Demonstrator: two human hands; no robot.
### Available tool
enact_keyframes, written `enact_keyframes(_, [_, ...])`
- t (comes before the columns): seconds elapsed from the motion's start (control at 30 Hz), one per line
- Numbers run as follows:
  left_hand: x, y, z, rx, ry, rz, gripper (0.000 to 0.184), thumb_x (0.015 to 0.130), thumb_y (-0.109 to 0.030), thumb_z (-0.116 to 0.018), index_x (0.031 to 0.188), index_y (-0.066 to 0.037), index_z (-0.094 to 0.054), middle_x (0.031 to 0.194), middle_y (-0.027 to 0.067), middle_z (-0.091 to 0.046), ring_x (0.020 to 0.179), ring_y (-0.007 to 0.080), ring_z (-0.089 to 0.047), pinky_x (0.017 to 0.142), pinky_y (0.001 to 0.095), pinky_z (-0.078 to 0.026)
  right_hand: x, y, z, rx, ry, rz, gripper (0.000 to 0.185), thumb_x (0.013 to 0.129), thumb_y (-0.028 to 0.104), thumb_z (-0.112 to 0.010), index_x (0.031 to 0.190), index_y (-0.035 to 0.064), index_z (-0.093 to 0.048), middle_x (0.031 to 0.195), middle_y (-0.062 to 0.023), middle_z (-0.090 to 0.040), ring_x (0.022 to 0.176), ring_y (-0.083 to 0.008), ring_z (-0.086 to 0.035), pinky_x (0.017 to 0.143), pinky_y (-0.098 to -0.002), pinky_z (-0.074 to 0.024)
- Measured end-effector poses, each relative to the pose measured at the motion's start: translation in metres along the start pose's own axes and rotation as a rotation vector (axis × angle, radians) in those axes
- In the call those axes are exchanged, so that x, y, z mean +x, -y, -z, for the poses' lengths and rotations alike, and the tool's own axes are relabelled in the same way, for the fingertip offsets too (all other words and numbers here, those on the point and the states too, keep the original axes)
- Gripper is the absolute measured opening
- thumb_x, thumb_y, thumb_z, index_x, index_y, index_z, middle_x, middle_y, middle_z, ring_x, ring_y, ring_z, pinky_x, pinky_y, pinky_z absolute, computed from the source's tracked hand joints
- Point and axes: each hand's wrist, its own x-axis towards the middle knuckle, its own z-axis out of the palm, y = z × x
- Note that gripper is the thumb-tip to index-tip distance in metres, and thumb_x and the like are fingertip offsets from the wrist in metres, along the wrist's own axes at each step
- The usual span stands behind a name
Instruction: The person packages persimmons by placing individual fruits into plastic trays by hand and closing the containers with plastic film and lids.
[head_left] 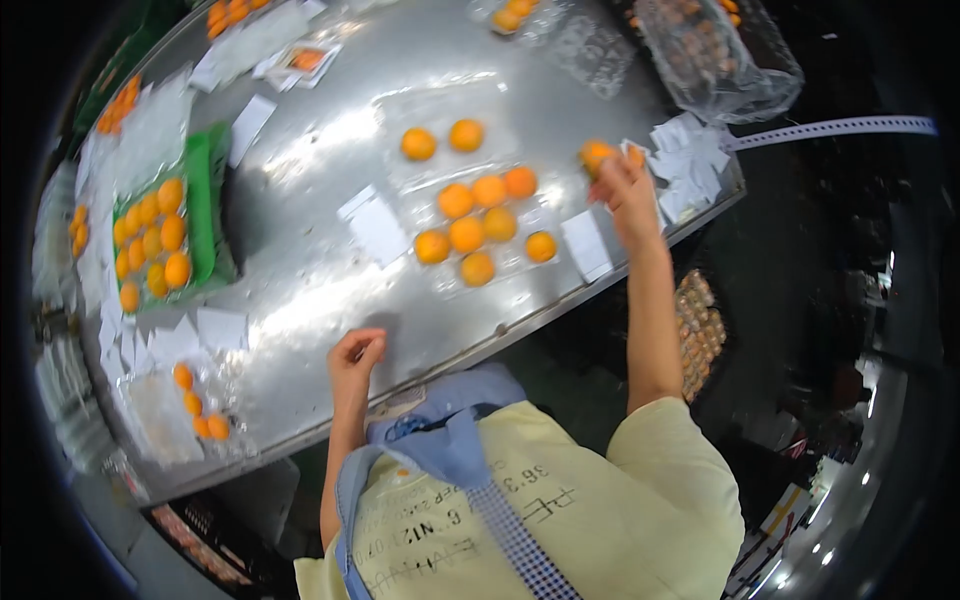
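My right hand is at the table's right side, its fingertips closed on a blurred orange fruit. Curled fingers with nothing visible in them form my left hand, just over the front part of the metal table. Between the hands, several oranges sit in a clear plastic tray. Behind it, another clear tray bears two oranges. White cards lie left and right of the nearer tray.
A green crate with a filled tray of oranges stands on the left. White paper pieces are heaped at the right corner, below a clear plastic bag. Small orange fruits lie near the front left.
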Motion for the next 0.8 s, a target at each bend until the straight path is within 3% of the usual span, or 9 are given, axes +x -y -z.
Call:
enact_keyframes(0.1, [0.008, 0.005, -0.016, 0.010, 0.000, 0.027, 0.010, 0.082, -0.006, -0.066, 0.091, -0.002, -0.066, 0.081, 0.0020, -0.062, 0.073, 0.0083, -0.055, 0.064, 0.0218, -0.043, 0.084, 0.097, 0.075, 0.098, -0.066, 0.288, 0.026, 0.089, 0.029, -0.060, 0.101, 0.0064, -0.061, 0.081, -0.0035, -0.061, 0.065, -0.0115, -0.057, 0.062, -0.0269, -0.0492])
enact_keyframes(0.2, [0.012, 0.004, -0.030, 0.047, -0.005, 0.060, 0.010, 0.082, -0.006, -0.066, 0.092, -0.002, -0.066, 0.082, 0.0014, -0.063, 0.074, 0.0078, -0.055, 0.065, 0.0214, -0.043, 0.171, 0.175, 0.157, 0.311, -0.011, 0.505, 0.042, 0.090, 0.030, -0.058, 0.114, -0.0032, -0.054, 0.109, -0.0146, -0.063, 0.102, -0.0254, -0.061, 0.094, -0.0324, -0.0497])
enact_keyframes(0.27, [0.014, 0.006, -0.035, 0.036, 0.003, 0.056, 0.010, 0.082, -0.005, -0.066, 0.092, -0.003, -0.066, 0.084, 0.0003, -0.063, 0.074, 0.0066, -0.055, 0.066, 0.0205, -0.043, 0.163, 0.206, 0.139, 0.345, 0.259, 0.229, 0.050, 0.085, 0.038, -0.065, 0.104, -0.0077, -0.056, 0.086, -0.0128, -0.063, 0.080, -0.0173, -0.063, 0.076, -0.0281, -0.0545])
enact_keyframes(0.33, [0.015, 0.004, -0.041, 0.016, -0.021, 0.055, 0.009, 0.082, -0.004, -0.065, 0.092, -0.004, -0.066, 0.082, -0.0003, -0.063, 0.073, 0.0061, -0.054, 0.065, 0.0200, -0.042, 0.171, 0.178, 0.101, 0.013, -0.210, 0.482, 0.050, 0.085, 0.038, -0.065, 0.103, -0.0086, -0.058, 0.089, -0.0145, -0.065, 0.080, -0.0152, -0.064, 0.074, -0.0245, -0.0544])
enact_keyframes(0.37, [0.015, 0.006, -0.041, 0.015, -0.034, 0.056, 0.009, 0.082, -0.004, -0.065, 0.092, -0.004, -0.066, 0.082, -0.0004, -0.063, 0.072, 0.0060, -0.054, 0.065, 0.0199, -0.042, 0.182, 0.155, 0.114, -0.069, -0.043, 0.455, 0.032, 0.090, 0.019, -0.060, 0.114, -0.0017, -0.057, 0.111, -0.0143, -0.062, 0.099, -0.0230, -0.063, 0.088, -0.0305, -0.0514])
enact_keyframes(0.4, [0.016, 0.009, -0.041, 0.012, -0.049, 0.056, 0.009, 0.083, -0.004, -0.065, 0.092, -0.004, -0.066, 0.081, -0.0005, -0.062, 0.071, 0.0060, -0.054, 0.064, 0.0198, -0.042, 0.169, 0.120, 0.092, -0.199, -0.004, 0.420, 0.028, 0.089, 0.012, -0.060, 0.114, 0.0001, -0.059, 0.107, -0.0103, -0.064, 0.092, -0.0180, -0.064, 0.080, -0.0276, -0.0523])
enact_keyframes(0.47, [0.018, 0.010, -0.043, -0.009, -0.084, 0.059, 0.009, 0.083, -0.004, -0.065, 0.092, -0.004, -0.066, 0.080, -0.0007, -0.062, 0.070, 0.0060, -0.053, 0.063, 0.0199, -0.042, 0.128, 0.067, 0.038, -0.564, 0.319, 0.346, 0.036, 0.080, 0.013, -0.069, 0.114, 0.0054, -0.061, 0.097, -0.0041, -0.065, 0.078, -0.0121, -0.060, 0.071, -0.0249, -0.0499])
enact_keyframes(0.6, [0.018, 0.010, -0.046, -0.047, -0.125, 0.094, 0.010, 0.084, -0.005, -0.064, 0.094, -0.005, -0.065, 0.080, -0.0005, -0.061, 0.071, 0.0062, -0.053, 0.063, 0.0205, -0.042, 0.072, -0.023, -0.012, -0.916, 0.706, 0.303, 0.049, 0.070, 0.012, -0.075, 0.117, 0.0108, -0.060, 0.116, -0.0049, -0.056, 0.102, -0.0208, -0.055, 0.081, -0.0302, -0.0490])
enact_keyframes(0.8, [0.022, 0.019, -0.053, -0.064, -0.071, 0.131, 0.012, 0.086, -0.006, -0.062, 0.098, -0.004, -0.062, 0.086, 0.0006, -0.062, 0.073, 0.0071, -0.056, 0.063, 0.0208, -0.044, 0.058, -0.053, -0.016, -1.121, 0.666, 0.451, 0.045, 0.071, 0.011, -0.071, 0.114, 0.0105, -0.060, 0.118, -0.0038, -0.056, 0.109, -0.0256, -0.050, 0.089, -0.0347, -0.0461])
